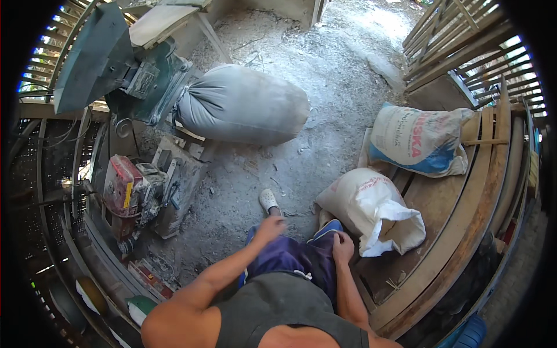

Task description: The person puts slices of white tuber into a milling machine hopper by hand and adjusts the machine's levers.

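Left hand (pixel 270 227): stretched forward over the knee, fingers loosely curled, holding nothing.
Right hand (pixel 343 247): resting on the purple shorts (pixel 290 255), fingers bent, empty.
White sack (pixel 371 210): open-mouthed, on the wooden bench (pixel 464 220), just beside the right hand.
Grey sack (pixel 243 104): lying by the green machine (pixel 116 64), well apart.

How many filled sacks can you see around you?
3: a grey sack at the green machine, a white-and-blue sack on the wooden platform, a white sack by the right hand.
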`<state>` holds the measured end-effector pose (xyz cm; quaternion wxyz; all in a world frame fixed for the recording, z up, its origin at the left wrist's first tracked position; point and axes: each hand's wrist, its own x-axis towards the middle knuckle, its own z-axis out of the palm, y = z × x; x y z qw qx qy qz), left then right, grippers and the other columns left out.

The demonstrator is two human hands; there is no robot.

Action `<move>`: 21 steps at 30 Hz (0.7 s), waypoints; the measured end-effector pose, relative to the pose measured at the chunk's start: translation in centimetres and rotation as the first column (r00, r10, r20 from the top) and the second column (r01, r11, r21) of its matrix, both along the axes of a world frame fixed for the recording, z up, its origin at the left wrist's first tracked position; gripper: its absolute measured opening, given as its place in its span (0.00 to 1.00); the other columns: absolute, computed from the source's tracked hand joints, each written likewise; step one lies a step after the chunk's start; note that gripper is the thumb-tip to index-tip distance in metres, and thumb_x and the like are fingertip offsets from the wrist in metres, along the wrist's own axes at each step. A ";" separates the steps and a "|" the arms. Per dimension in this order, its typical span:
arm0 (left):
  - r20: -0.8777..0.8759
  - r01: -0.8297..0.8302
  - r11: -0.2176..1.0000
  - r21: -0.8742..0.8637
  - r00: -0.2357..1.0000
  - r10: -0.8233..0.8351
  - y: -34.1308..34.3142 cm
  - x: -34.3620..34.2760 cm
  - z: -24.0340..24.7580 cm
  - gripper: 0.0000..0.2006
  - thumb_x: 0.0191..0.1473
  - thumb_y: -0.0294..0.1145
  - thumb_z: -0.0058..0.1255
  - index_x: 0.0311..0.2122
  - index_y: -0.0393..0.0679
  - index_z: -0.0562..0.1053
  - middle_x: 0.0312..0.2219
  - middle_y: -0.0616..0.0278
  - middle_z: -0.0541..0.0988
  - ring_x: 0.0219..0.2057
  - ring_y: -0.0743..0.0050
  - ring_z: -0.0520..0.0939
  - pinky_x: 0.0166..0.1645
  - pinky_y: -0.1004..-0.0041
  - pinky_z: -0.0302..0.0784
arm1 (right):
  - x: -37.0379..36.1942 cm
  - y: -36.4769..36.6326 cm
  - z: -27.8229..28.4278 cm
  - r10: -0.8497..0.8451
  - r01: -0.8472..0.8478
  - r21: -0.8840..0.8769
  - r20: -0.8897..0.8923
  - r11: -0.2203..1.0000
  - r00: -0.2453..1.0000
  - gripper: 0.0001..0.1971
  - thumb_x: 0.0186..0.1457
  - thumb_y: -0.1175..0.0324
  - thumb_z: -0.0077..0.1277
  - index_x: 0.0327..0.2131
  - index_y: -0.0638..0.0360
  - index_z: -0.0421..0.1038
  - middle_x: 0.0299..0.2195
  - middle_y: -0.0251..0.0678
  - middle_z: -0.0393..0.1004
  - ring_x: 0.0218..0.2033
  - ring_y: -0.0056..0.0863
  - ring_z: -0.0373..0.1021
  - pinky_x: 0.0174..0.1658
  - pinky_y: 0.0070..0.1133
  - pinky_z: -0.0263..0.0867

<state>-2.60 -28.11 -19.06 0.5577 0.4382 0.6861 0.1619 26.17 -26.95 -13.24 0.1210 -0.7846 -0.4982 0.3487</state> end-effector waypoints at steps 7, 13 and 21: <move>-0.588 -0.320 0.940 -0.117 0.786 0.194 -13.2 -21.2 -15.4 0.15 0.47 0.34 0.52 0.40 0.40 0.78 0.33 0.48 0.81 0.38 0.49 0.81 0.45 0.60 0.76 | -8.8 13.0 -20.8 0.364 -0.368 -0.122 -0.053 0.922 0.930 0.18 0.52 0.62 0.54 0.45 0.57 0.75 0.41 0.46 0.77 0.38 0.40 0.75 0.45 0.31 0.70; -0.751 -0.472 0.815 -0.336 0.657 0.071 -13.5 -29.9 -33.9 0.34 0.48 0.39 0.58 0.60 0.39 0.63 0.53 0.44 0.72 0.53 0.43 0.73 0.58 0.55 0.68 | -12.5 25.4 -47.2 0.638 -0.628 -0.116 0.111 0.770 0.762 0.30 0.48 0.67 0.57 0.57 0.53 0.62 0.53 0.48 0.66 0.48 0.51 0.68 0.50 0.39 0.66; -0.849 -0.526 0.847 -0.083 0.481 0.216 -15.3 -38.3 -55.7 0.42 0.46 0.32 0.59 0.65 0.39 0.52 0.59 0.38 0.62 0.60 0.44 0.65 0.63 0.58 0.62 | -13.9 30.0 -61.4 0.667 -0.679 0.167 0.127 0.715 0.734 0.25 0.47 0.75 0.49 0.52 0.56 0.66 0.47 0.47 0.68 0.42 0.51 0.71 0.43 0.38 0.69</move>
